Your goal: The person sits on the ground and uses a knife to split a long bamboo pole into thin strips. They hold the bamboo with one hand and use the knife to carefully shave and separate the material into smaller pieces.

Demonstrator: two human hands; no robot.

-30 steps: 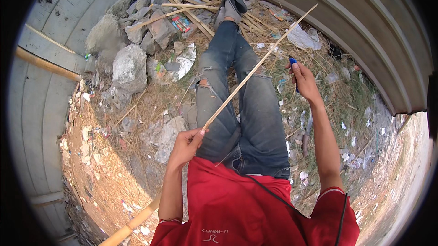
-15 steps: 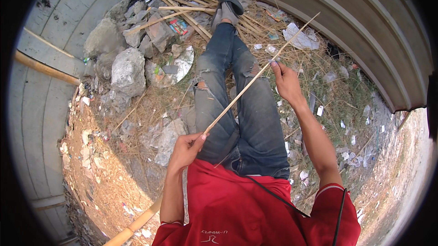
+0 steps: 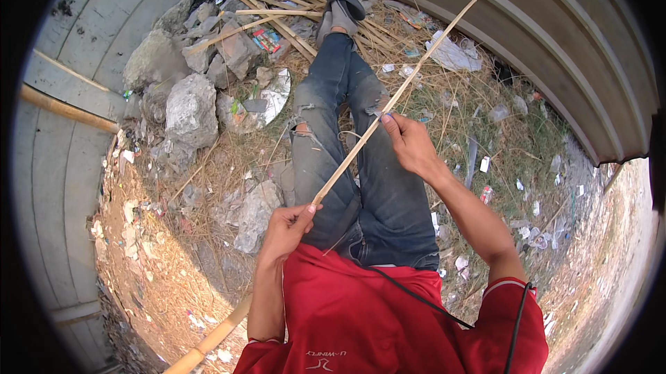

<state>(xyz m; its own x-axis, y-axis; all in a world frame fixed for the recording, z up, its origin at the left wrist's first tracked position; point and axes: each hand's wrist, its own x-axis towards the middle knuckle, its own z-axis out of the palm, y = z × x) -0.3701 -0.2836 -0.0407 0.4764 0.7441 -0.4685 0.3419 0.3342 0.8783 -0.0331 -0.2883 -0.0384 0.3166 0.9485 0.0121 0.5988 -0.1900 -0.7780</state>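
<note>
A long, thin bamboo strip (image 3: 352,154) slants over my legs, its near end low at the left and its far tip up at the right. My left hand (image 3: 284,230) pinches the near end between thumb and fingers. Partway up the strip, my right hand (image 3: 411,143) is closed on it with the thumb along the top. A small bluish spot shows by the right thumb; what it is I cannot make out. Below the strip are my outstretched legs in torn dark jeans (image 3: 395,200), crossed near the ankles.
Bamboo strips (image 3: 277,12) lie heaped by my feet. Large grey rocks (image 3: 192,110) are piled at the left, near a metal wall (image 3: 66,187). Corrugated sheeting (image 3: 555,41) curves along the right. A bamboo pole (image 3: 208,343) lies at lower left. Litter and dry grass cover the ground.
My right hand has slid down the bamboo strip, closer to my left hand. The strip's far tip has risen a little, and my left hand has barely moved.
</note>
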